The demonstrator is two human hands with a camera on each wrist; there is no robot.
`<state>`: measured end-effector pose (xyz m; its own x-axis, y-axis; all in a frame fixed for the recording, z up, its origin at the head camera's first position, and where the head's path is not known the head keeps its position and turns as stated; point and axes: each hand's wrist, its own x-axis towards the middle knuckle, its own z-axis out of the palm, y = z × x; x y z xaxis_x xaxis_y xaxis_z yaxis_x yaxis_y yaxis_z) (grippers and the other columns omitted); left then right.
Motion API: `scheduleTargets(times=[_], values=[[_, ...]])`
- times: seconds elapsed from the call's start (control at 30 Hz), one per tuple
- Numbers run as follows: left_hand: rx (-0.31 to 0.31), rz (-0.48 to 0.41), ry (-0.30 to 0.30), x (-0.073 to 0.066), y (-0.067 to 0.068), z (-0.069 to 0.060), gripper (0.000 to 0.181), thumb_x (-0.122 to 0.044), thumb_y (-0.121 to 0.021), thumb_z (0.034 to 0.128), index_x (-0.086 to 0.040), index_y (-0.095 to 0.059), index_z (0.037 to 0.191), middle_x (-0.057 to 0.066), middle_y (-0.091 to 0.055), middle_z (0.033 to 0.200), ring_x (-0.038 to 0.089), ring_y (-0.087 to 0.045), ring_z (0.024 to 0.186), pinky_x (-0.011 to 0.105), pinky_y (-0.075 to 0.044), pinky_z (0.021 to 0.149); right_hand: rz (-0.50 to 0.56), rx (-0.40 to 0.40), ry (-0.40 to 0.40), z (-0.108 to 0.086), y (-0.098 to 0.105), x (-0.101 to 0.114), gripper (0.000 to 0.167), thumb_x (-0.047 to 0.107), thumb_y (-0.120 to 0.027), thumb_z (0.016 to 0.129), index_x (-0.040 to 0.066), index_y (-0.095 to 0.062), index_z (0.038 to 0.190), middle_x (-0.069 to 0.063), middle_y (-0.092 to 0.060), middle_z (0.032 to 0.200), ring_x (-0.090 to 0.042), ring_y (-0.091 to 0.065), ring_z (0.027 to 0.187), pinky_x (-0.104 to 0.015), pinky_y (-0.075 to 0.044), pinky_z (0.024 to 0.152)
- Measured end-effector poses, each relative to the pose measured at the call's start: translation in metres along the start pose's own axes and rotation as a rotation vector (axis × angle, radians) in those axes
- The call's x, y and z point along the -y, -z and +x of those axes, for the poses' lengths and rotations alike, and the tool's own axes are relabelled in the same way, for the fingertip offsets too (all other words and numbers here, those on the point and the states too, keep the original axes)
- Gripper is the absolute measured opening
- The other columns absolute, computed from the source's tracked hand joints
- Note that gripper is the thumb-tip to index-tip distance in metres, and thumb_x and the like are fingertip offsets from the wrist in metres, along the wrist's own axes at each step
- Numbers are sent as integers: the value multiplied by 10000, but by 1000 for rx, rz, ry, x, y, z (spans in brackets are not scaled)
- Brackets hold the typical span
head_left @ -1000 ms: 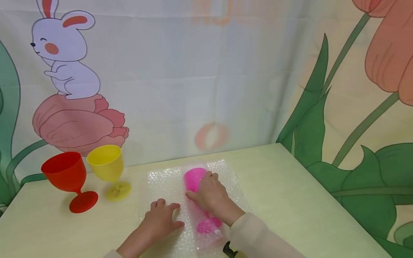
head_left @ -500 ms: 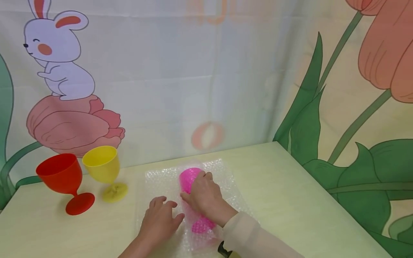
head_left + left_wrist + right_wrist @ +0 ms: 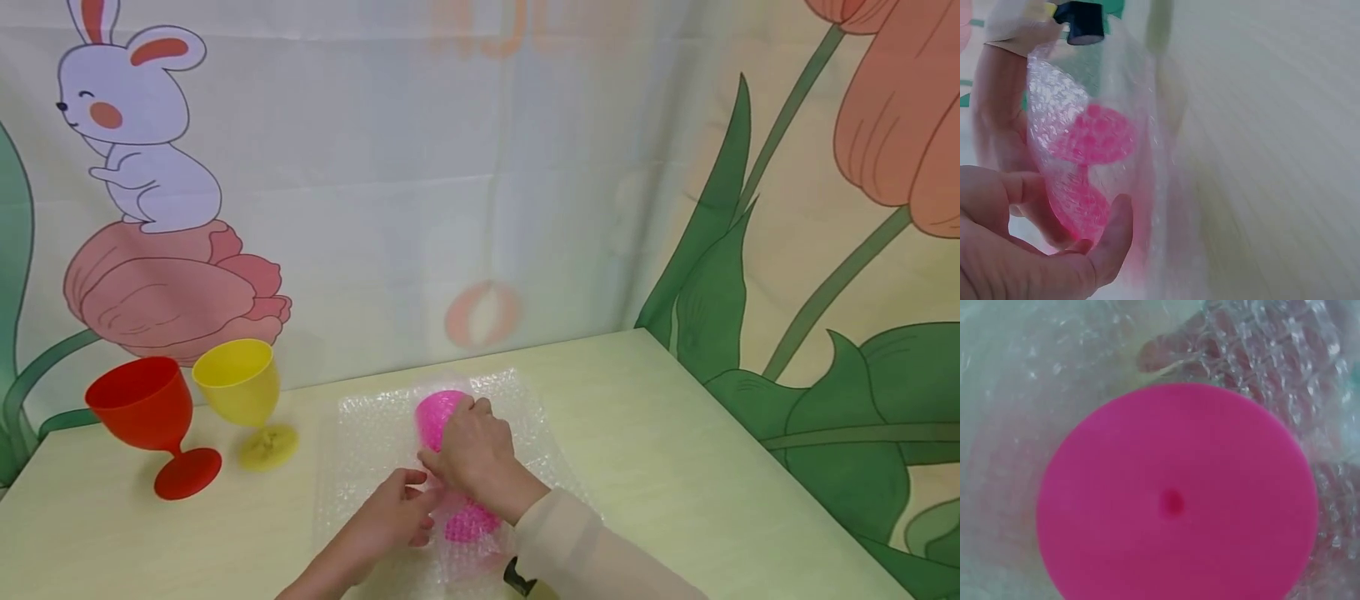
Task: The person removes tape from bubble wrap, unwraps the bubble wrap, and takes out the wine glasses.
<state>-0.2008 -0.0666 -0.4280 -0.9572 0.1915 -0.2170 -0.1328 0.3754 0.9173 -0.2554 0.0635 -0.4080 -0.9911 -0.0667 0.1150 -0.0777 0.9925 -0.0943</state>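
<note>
A pink plastic goblet (image 3: 435, 417) lies on its side on a bubble wrap sheet (image 3: 375, 433), part of which covers its stem and foot. My right hand (image 3: 476, 446) grips the goblet from above through the wrap. Its round pink foot (image 3: 1179, 500) fills much of the right wrist view, with wrapped fingers behind. Beside the stem is my left hand (image 3: 393, 512), fingers bent near the wrap's edge. In the left wrist view, the left thumb (image 3: 1116, 231) stands in front of the wrapped goblet; whether it pinches the wrap is unclear.
On the left of the pale table (image 3: 675, 467) stand a red goblet (image 3: 146, 408) and a yellow goblet (image 3: 240, 392). Behind the table hangs a printed cloth (image 3: 390, 208) with a rabbit and flowers.
My left hand has moved in toward the goblet's stem, its spread fingers now bent closer together. The right hand keeps its grip. The head view has shifted slightly.
</note>
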Motion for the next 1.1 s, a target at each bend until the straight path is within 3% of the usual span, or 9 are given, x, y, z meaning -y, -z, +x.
scheduleTargets(times=[0.13,0.37,0.6,0.7,0.77,0.97,1.1], values=[[37,-92,18,-2,-2,-1,637,-263,-670,997,136,-383,1403,242,-571,1171,275,-684,849,457,-602,805,-38,12,12,0,3,0,778,657,-744,841,-52,-548,1096,-131,-508,847,-206,-538,607,-296,-504,539],[39,-56,-4,-4,-5,0,700,-275,-678,968,146,-357,1427,232,-543,1171,254,-666,850,442,-598,806,-56,61,25,0,9,-2,844,690,-705,855,-80,-592,1182,-148,-565,914,-207,-555,624,-318,-528,585],[58,-31,-9,-8,-4,1,717,-265,-740,936,140,-383,1408,195,-548,1126,245,-641,856,426,-600,783,25,110,20,1,14,-7,856,695,-594,930,-96,-602,1258,-173,-601,988,-242,-607,710,-364,-560,665],[67,-6,16,-9,-4,2,739,-310,-754,930,121,-390,1408,180,-552,1118,245,-631,864,434,-587,808,102,148,2,2,19,-10,762,630,-552,987,-71,-603,1282,-180,-631,1064,-288,-646,843,-409,-561,738],[72,8,31,-10,-3,2,749,-330,-755,928,111,-389,1411,178,-557,1131,248,-632,875,448,-580,826,145,181,4,4,23,-13,622,544,-541,1025,-33,-640,1235,-158,-641,1051,-291,-643,850,-409,-550,711],[74,22,65,-12,-4,6,707,-313,-727,929,94,-392,1401,177,-562,1157,261,-625,924,441,-582,806,121,280,119,6,31,-26,139,176,-631,1015,53,-690,984,-80,-568,865,-200,-571,605,-286,-493,479],[66,26,75,-11,-5,7,677,-286,-712,931,93,-394,1394,178,-555,1131,275,-612,924,434,-577,790,264,297,67,5,33,-33,130,142,-621,1020,12,-627,1011,-90,-570,786,-204,-592,539,-292,-506,466]])
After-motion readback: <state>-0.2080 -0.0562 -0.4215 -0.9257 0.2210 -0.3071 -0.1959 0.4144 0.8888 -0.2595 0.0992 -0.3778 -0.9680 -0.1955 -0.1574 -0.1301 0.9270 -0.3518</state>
